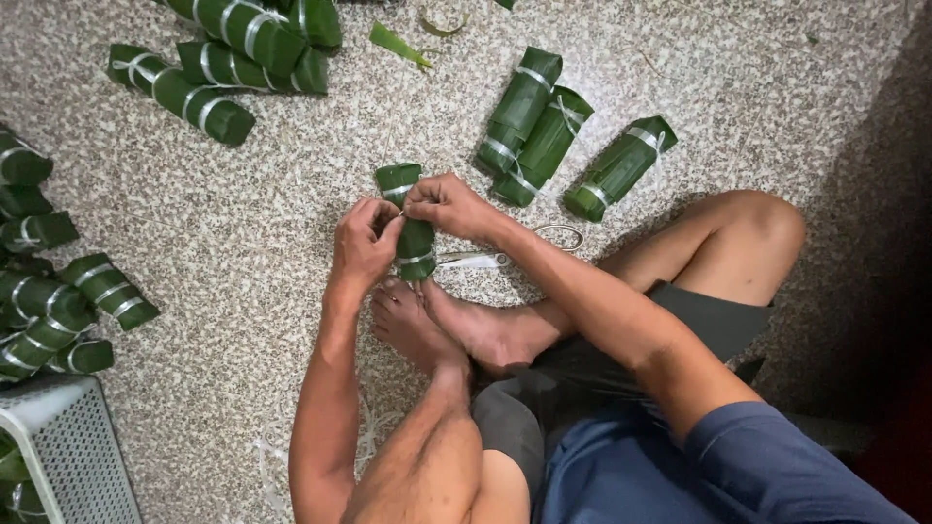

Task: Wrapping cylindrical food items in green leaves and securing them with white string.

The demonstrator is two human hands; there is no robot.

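Both hands, the left hand [364,243] and the right hand [445,206], pinch the string on a green leaf roll [416,238] standing between them, held upright by the feet [437,325].

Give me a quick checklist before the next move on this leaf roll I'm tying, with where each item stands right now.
1. Both hands on the roll: ok. The left hand and right hand grip the green leaf-wrapped roll near its middle.
2. Roll steadied: ok. It stands roughly upright with its lower end at the feet.
3. Lower band on: ok. A pale tie circles the roll near its foot.
4. Middle tie knotted: cannot tell, the fingers hide it.
5. Scissors in reach: ok. They lie on the speckled floor just behind the right forearm.
6. Finished rolls kept apart: ok.
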